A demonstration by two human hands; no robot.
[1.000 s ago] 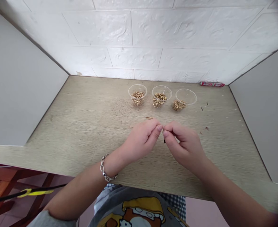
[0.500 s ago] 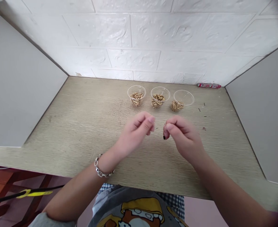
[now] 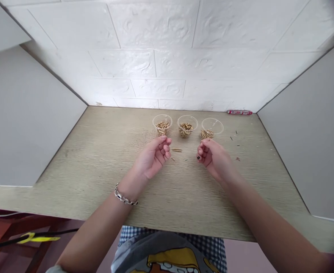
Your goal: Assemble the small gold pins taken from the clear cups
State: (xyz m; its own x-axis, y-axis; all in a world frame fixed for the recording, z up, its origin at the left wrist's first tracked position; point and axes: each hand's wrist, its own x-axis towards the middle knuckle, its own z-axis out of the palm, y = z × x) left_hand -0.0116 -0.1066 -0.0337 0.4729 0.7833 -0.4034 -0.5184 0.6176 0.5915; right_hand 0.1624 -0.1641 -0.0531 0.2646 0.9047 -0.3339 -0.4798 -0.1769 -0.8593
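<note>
My left hand (image 3: pixel 154 157) is turned partly palm up, thumb pressed to the forefinger, just in front of the left clear plastic cup (image 3: pixel 162 127). My right hand (image 3: pixel 216 159) has its thumb and forefinger pinched together in front of the right clear cup (image 3: pixel 212 126). Anything in either pinch is too small to make out. Between these cups stands a middle clear cup (image 3: pixel 187 127). All three cups hold many small gold-coloured metal pins. Thin gold-coloured rods (image 3: pixel 176 150) lie on the table between my hands, with a short pin (image 3: pixel 173 159) closer to me.
A red tube-like wrapper (image 3: pixel 239 112) lies against the white brick-patterned wall (image 3: pixel 169 64). Small dark slivers (image 3: pixel 231 138) and crumbs are scattered on the tabletop (image 3: pixel 98 159) at right. Grey panels rise on the left (image 3: pixel 33 117) and right (image 3: pixel 306 125).
My hands have drawn apart. The left one has moved left and turned its palm upward, uncovering the gold rods. The view has tilted up slightly.
</note>
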